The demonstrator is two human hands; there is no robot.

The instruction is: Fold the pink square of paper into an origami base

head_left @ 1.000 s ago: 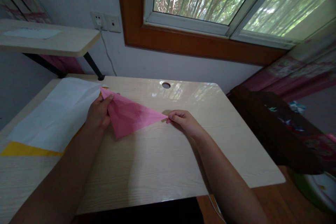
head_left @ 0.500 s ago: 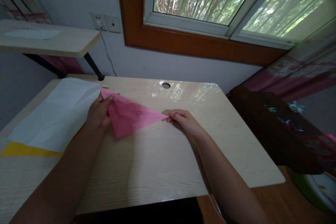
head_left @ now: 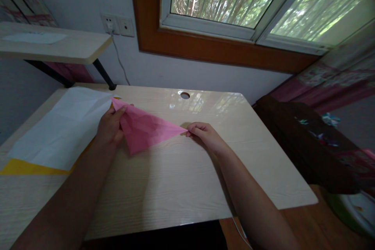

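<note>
A pink sheet of paper (head_left: 148,129), folded to a pointed, roughly triangular shape with creases across it, is held between my two hands over the table. My left hand (head_left: 111,125) grips its wide left end, the thumb on top and the other fingers mostly hidden beneath. At the narrow right tip, my right hand (head_left: 201,131) pinches the paper between thumb and fingers. One corner of the pink paper points down toward me. Just left of my left hand lies a large white sheet (head_left: 67,121) over a yellow sheet (head_left: 35,167).
The light wooden table (head_left: 187,187) has a round cable hole (head_left: 185,95) near its back edge. A raised shelf (head_left: 88,49) on black legs stands at the back left. Beyond the table's right edge is dark brown furniture (head_left: 293,136) with small items on it.
</note>
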